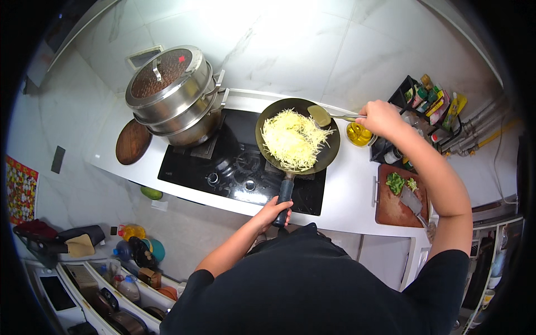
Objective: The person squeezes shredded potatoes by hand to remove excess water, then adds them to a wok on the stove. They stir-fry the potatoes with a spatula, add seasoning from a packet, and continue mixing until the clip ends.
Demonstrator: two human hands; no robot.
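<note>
My left hand (pixel 274 212) grips the black handle of a dark wok (pixel 332 155), which sits on the right side of a black glass gas hob (pixel 190 172). Pale yellow shreds, perhaps potato, lie heaped in the wok (pixel 289 140). My right hand (pixel 379 118) is closed around the metal handle of a spatula (pixel 319 115). The spatula's broad blade rests at the upper right inside the wok, beside the shreds. Just right of the wok stands a glass container of yellow oil (pixel 358 134), close below my right hand.
A stacked steel steamer (pixel 178 111) with a glass lid covers the hob's left side, beside a round wooden board (pixel 133 142). At right, a cutting board (pixel 393 211) bears chopped greens (pixel 395 183) and a cleaver (pixel 411 200). A black rack (pixel 408 92) holds bottles and packets.
</note>
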